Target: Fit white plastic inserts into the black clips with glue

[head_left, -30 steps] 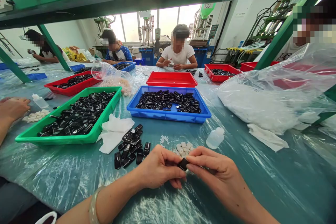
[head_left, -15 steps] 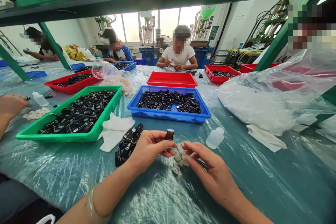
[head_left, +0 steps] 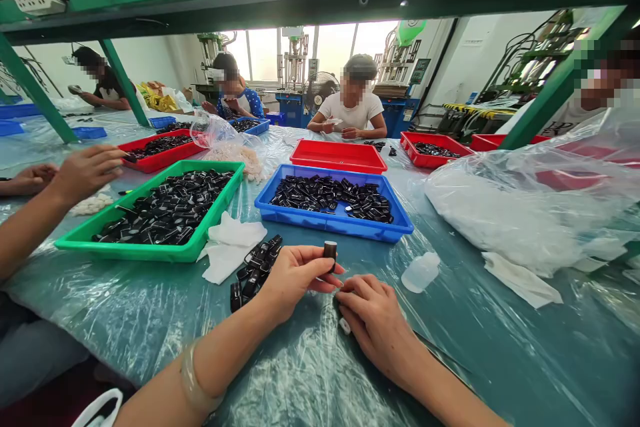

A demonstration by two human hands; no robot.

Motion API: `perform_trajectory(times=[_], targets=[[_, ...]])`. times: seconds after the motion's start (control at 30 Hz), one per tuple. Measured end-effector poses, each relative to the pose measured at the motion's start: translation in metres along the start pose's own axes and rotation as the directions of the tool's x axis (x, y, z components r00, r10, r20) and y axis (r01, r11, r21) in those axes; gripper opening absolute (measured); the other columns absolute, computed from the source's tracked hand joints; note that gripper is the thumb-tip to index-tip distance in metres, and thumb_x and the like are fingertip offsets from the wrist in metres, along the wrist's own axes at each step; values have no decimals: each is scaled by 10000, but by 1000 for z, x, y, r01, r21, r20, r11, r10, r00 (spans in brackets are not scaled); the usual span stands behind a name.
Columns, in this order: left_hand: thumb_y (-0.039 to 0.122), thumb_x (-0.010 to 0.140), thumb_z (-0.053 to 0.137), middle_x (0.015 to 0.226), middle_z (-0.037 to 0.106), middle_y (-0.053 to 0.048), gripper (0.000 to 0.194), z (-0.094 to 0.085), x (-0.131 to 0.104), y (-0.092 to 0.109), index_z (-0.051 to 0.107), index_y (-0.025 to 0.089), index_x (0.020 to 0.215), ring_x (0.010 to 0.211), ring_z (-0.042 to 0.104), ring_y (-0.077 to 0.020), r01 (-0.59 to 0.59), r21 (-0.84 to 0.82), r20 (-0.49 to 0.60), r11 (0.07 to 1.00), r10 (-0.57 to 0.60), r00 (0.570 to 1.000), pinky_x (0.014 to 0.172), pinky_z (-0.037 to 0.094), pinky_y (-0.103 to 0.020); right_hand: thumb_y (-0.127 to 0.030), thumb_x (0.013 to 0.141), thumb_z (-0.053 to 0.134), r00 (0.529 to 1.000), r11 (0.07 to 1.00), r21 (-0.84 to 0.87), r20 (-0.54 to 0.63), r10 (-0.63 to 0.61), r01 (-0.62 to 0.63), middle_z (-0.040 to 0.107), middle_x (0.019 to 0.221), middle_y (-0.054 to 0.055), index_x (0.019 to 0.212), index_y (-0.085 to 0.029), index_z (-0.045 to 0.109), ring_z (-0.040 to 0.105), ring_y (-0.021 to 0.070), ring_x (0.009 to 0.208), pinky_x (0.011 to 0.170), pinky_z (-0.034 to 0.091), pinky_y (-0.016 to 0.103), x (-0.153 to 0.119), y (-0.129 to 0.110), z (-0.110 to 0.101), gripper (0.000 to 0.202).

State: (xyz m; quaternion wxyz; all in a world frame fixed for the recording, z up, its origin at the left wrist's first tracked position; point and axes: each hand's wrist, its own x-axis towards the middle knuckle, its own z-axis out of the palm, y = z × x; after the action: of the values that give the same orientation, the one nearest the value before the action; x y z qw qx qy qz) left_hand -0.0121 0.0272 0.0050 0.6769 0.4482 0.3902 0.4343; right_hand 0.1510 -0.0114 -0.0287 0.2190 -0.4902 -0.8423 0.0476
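The left hand (head_left: 299,275) pinches one small black piece (head_left: 330,255) between thumb and fingers. It holds the piece upright, up off the table, with its pale end on top. The right hand (head_left: 376,312) is low, just beside the left one, with its fingers bent down at the table. I cannot tell if it has hold of anything, because its back hides the fingertips. One little white bit (head_left: 345,326) lies by its thumb side, and a thin dark stick (head_left: 440,350) pokes out by the wrist.

This one piece looks partway done to me, since it is in the hand and not put down. A small heap of black pieces (head_left: 255,271) lies close to the left hand. Lots more fill the green tray (head_left: 125,252) and cover much of the blue tray (head_left: 330,221) (that is a big lot of pieces!). I cannot tell which ones are finished and which are left. A clear bottle (head_left: 421,273) lies tipped past the right hand.
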Motion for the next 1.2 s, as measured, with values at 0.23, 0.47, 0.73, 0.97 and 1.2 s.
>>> perform_trajectory(times=[0.23,0.47,0.73,0.97,1.2], targets=[[344,756,624,771,699,-143,305,2,-1,1,674,48,812,578,646,-136,95,-160,100,983,-79,992,517,512,-188,-64,835,428,999,998,-58,41,20,-18,624,866,43,816,-211,633,509,204,874,768,359,365,-2,-1,0,254],[384,844,496,768,700,-168,391,2,1,-3,663,31,837,577,655,-150,154,-204,184,967,-117,976,502,511,-192,-38,804,439,997,994,-106,73,5,3,643,882,27,813,-238,648,503,191,849,766,333,353,-3,0,-4,290],[412,807,550,765,702,-171,396,4,1,-7,662,34,841,566,653,-154,181,-183,208,966,-142,968,494,508,-201,-44,748,463,998,990,-142,59,-4,13,636,843,47,771,-199,630,503,196,835,771,331,354,-4,1,-2,229],[431,753,611,751,698,-164,406,5,-1,-8,675,38,836,566,649,-157,160,-146,232,976,-123,965,495,505,-208,-30,706,481,996,988,-150,79,-32,43,638,843,35,829,-212,634,508,201,846,785,336,353,-7,3,-5,268],[287,645,731,749,686,-98,271,4,-3,-12,706,79,817,625,640,-140,97,39,269,995,-104,957,547,498,-201,-34,768,453,994,975,-201,66,-83,95,630,924,64,849,-203,604,516,215,880,805,334,374,-11,5,-4,240]])
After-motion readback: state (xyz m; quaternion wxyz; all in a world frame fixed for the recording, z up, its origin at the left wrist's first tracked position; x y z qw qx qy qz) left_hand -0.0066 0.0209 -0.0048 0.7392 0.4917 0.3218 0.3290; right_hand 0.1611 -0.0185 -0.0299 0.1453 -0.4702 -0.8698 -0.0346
